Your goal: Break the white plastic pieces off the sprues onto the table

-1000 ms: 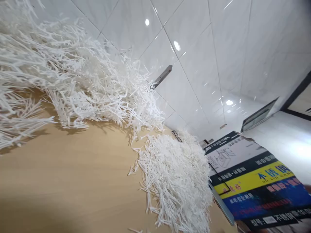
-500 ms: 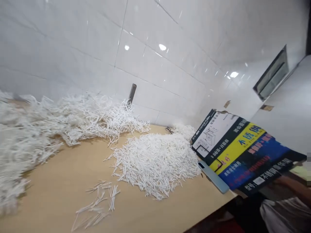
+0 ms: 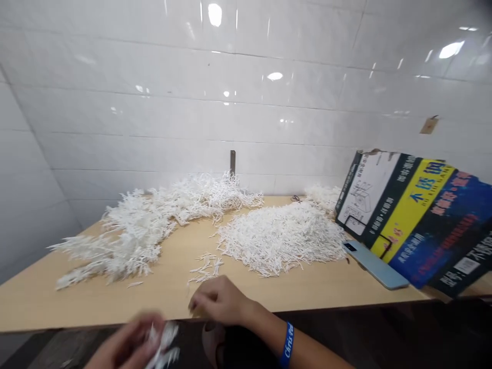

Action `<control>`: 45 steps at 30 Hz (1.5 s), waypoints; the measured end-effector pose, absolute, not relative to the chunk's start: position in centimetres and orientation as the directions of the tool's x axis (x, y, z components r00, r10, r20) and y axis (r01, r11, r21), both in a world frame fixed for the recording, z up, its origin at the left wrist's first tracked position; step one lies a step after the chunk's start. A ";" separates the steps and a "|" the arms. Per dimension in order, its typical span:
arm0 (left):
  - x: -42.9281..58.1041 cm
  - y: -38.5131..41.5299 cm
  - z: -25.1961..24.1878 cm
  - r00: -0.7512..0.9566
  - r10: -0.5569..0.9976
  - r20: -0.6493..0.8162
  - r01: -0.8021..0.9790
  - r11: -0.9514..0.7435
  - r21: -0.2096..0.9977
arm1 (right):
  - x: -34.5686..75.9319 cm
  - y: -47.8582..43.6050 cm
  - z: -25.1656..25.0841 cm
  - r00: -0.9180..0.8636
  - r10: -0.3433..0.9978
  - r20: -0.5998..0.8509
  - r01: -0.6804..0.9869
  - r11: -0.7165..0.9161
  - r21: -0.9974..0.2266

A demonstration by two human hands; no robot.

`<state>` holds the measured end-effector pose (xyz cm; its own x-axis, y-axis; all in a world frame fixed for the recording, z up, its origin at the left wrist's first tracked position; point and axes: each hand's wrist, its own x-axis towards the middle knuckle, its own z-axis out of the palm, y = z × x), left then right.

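Note:
Low at the table's front edge is my left hand (image 3: pixel 132 341), blurred, with its fingers closed around a bunch of white branched strands (image 3: pixel 164 341). My right hand (image 3: pixel 221 301), its fingers curled in, rests over the table edge just right of it. What those fingers hold, if anything, is hidden. A few loose white sticks (image 3: pixel 207 267) lie right behind it on the tabletop. Farther back is a large heap of short white sticks (image 3: pixel 282 238). To the left spreads a tangled pile of white branched strands (image 3: pixel 142 230).
A light wooden table (image 3: pixel 184 251) stands against a tiled wall (image 3: pixel 161 113). On the right a printed cardboard box (image 3: pixel 407 220) leans at the edge, a pale blue phone (image 3: pixel 378 265) beside it. A metal strip (image 3: pixel 232 163) stands upright near the wall, and dark scissors (image 3: pixel 295 198) lie behind the heap.
The view has levelled and swung left, with more of the table in sight. Both hands have come into the picture at the bottom, the left one holding white branched strands.

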<state>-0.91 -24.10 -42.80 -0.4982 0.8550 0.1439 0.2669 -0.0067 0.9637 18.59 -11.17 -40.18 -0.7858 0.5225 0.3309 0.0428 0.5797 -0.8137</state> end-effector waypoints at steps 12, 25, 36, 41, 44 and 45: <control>1.6 -15.5 -39.6 -0.493 0.825 0.275 0.201 -0.200 0.959 | 12.6 -8.7 -41.7 -0.542 0.815 0.204 -0.193 0.115 -0.974; 0.9 -15.2 -40.4 -0.634 0.759 0.147 -0.014 -0.202 0.979 | 14.7 -10.3 -40.0 -0.274 0.867 0.417 -0.179 0.380 -0.907; -0.3 -14.2 -41.0 -0.763 0.645 0.049 -0.257 -0.371 0.892 | 15.4 -10.0 -41.2 -0.621 0.759 0.197 0.015 0.263 -0.965; 0.0 -14.4 -41.1 -0.706 0.705 0.070 -0.228 -0.320 0.920 | 16.8 -6.4 -39.5 -0.478 0.833 0.279 0.211 0.417 -0.884; 0.0 -14.5 -41.1 -0.716 0.694 0.069 -0.242 -0.340 0.909 | 16.8 -7.5 -39.1 -0.571 0.725 0.385 0.263 0.606 -0.751; 0.0 -14.5 -41.1 -0.719 0.691 0.069 -0.250 -0.351 0.902 | 16.6 -8.0 -39.1 -0.659 0.636 0.400 0.280 0.702 -0.654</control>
